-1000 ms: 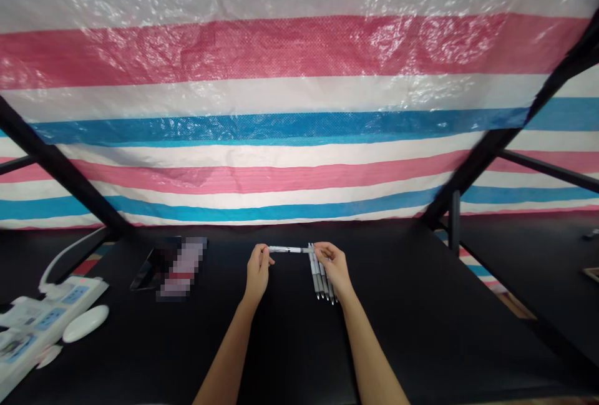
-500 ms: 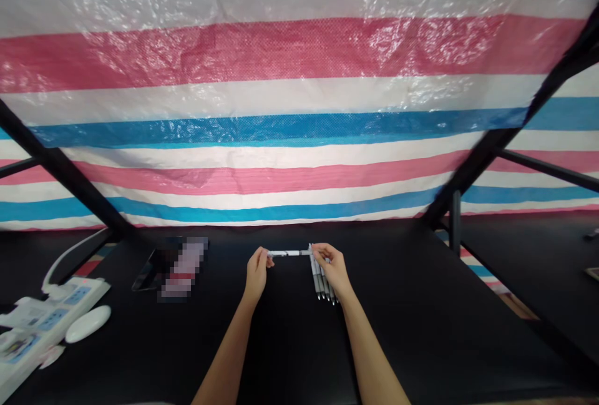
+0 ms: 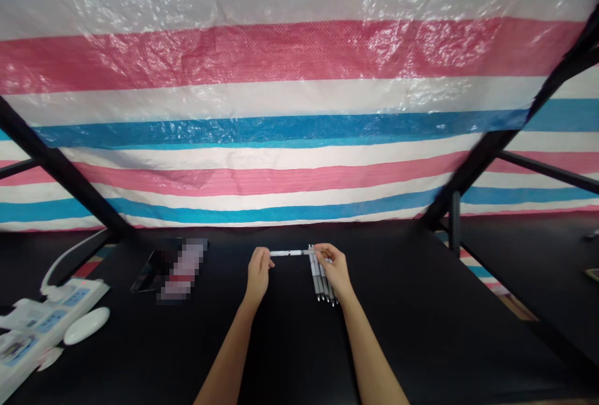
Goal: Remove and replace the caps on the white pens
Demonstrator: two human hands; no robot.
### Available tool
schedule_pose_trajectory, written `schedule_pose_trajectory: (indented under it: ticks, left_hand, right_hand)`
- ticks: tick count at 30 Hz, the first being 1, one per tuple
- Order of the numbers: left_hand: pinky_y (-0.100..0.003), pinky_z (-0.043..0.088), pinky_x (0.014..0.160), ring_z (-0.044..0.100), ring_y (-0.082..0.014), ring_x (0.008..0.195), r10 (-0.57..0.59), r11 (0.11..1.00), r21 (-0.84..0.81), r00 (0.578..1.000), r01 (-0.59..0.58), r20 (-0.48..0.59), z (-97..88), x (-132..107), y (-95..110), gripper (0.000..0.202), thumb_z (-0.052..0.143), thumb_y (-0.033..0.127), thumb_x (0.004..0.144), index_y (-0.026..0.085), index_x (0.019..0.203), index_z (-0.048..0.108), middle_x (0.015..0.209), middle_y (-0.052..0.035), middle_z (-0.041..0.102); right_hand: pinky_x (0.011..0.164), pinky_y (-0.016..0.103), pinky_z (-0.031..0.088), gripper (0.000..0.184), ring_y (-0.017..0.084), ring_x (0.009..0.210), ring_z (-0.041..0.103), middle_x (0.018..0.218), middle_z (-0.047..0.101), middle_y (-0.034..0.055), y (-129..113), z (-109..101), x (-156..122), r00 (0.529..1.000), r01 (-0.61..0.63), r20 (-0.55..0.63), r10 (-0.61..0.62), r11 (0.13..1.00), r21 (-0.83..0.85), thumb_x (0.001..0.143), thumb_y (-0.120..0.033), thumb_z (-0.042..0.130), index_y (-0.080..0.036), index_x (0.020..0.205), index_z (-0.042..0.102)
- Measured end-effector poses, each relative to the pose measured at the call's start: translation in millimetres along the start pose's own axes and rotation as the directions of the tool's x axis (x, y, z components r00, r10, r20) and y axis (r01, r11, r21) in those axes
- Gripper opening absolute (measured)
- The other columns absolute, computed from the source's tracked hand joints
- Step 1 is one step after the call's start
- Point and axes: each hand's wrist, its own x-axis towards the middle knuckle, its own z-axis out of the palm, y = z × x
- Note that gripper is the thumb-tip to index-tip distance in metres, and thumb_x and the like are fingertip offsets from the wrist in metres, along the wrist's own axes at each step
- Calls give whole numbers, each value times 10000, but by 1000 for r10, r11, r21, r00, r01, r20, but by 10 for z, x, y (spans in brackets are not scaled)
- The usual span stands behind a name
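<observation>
Pen [image 3: 289, 253] between left and right fingers [image 3: 266, 256]

Slim bare forearms [image 3: 230, 355], bare hands [image 3: 257, 277], seemingly slender fingers [image 3: 324, 246]

White pen [image 3: 289, 253] level, grey-ended pens [image 3: 321, 284] side by side

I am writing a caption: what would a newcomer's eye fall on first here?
Probably the shiny plastic sheet striped red, white and blue, across the upper part. Below it, at the centre, the bare left hand and bare right hand hold a slim white pen between them. A long white power strip lies at lower left.
</observation>
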Motion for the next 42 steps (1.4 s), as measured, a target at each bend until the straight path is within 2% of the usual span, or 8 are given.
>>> schedule_pose_trajectory:
  ticks: [2, 5, 9, 12, 17, 21, 29, 42]
  left_hand:
    - [-249, 398, 569, 484, -125, 557, -41, 998, -46, 999, 40, -23, -9, 9, -8, 330, 406, 442, 848, 189, 680, 536, 607, 7, 507]
    - [-237, 387, 545, 464, -113, 516, -163, 976, -158, 983, 149, -82, -33, 28, -34, 362, 426, 457, 827, 183, 605, 506, 535, 17, 493]
    - [-231, 389, 518, 470, -107, 498, -347, 894, -360, 920, 266, -181, -82, 68, -69, 356, 512, 483, 747, 175, 570, 491, 510, 23, 483]
    - [-225, 389, 515, 471, -102, 501, -407, 856, -433, 886, 284, -223, -133, 103, -78, 327, 555, 471, 700, 171, 582, 500, 516, 26, 489]
    - [-221, 383, 516, 461, -99, 510, -399, 875, -399, 874, 274, -276, -214, 140, -82, 316, 556, 454, 683, 173, 559, 482, 511, 28, 475]
    - [-223, 380, 511, 452, -101, 507, -342, 914, -323, 895, 246, -286, -238, 136, -82, 326, 523, 454, 706, 180, 541, 460, 510, 26, 459]
    - [-221, 380, 512, 443, -106, 500, -244, 963, -182, 934, 201, -260, -241, 106, -95, 349, 444, 401, 789, 191, 512, 419, 495, 28, 423]
    - [-221, 358, 526, 431, -107, 503, -215, 975, -103, 956, 198, -199, -209, 94, -132, 361, 433, 399, 808, 188, 515, 437, 499, 28, 439]
  right_hand:
    - [666, 322, 477, 197, 189, 669, 616, 828, 710, 77, -10, 2, -2, 1000, 10, 12, -10, 1000, 2, 667, -345, 662, -185, 782, 658]
    - [670, 324, 479, 191, 197, 691, 625, 834, 710, 75, -24, -7, -3, 1000, 8, 1, -8, 1000, 26, 664, -341, 667, -190, 780, 659]
    - [705, 333, 485, 210, 213, 759, 640, 841, 711, 72, -14, -46, 7, 999, -15, -45, 19, 996, 87, 651, -355, 687, -195, 784, 657]
    - [720, 341, 489, 235, 224, 788, 647, 847, 713, 77, 3, -79, 21, 998, -36, -56, 43, 992, 119, 635, -366, 706, -193, 787, 655]
    - [749, 356, 494, 264, 235, 815, 652, 848, 714, 83, 14, -103, 31, 997, -59, -49, 66, 990, 131, 618, -383, 722, -189, 783, 653]
    - [763, 360, 493, 275, 236, 823, 653, 865, 712, 89, 32, -110, 33, 998, -44, -46, 50, 991, 125, 632, -393, 714, -184, 801, 654]
    - [776, 385, 496, 281, 246, 830, 657, 857, 713, 91, 51, -113, 41, 998, -44, -47, 50, 993, 114, 625, -402, 717, -186, 791, 645]
    - [707, 336, 489, 263, 211, 744, 640, 842, 704, 80, 30, -76, 21, 999, -27, -18, 29, 997, 68, 638, -393, 700, -180, 785, 656]
